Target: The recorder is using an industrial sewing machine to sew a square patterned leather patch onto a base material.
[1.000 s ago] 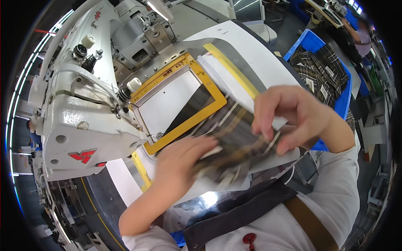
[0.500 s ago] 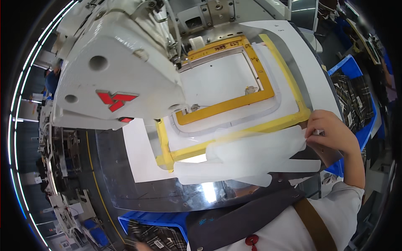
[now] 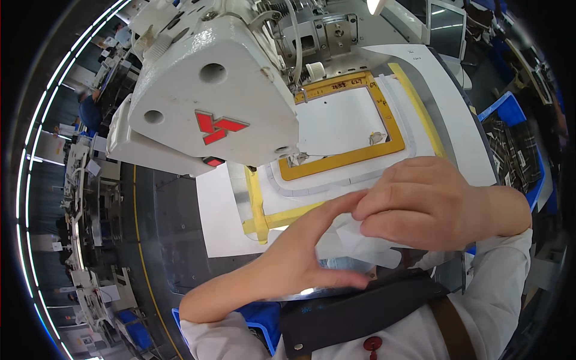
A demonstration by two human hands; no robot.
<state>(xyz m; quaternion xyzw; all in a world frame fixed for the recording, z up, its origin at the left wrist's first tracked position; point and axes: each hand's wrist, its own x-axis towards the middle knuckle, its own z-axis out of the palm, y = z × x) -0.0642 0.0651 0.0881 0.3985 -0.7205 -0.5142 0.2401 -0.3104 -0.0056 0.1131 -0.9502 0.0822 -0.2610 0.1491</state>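
My right hand (image 3: 420,207) is closed, its fingers curled above several translucent white sheets (image 3: 384,257). A creased piece of sheet (image 3: 354,237) rises to its fingertips and appears pinched there. From the left comes my left hand (image 3: 306,255), thumb and fingers spread around the sheet. Its forefinger reaches the right hand's fingertips; whether it touches the sheet is hidden. Beyond both hands lies a yellow rectangular frame (image 3: 345,161) with marks on it, set on white backing edged with yellow tape (image 3: 258,204). My hands cover part of the tape and sheets.
A large white machine head (image 3: 174,90) with a red emblem overhangs the frame's left side. Blue bins stand beyond the table's right edge (image 3: 507,111), with dark plaid cloth (image 3: 510,150) inside, and below its front edge (image 3: 261,318). A screen (image 3: 447,27) is at the back right.
My left hand has come up from the blue bin of plaid cloth to the sheets. My right hand has moved left with the sheet's corner to meet it. The view has shifted slightly.
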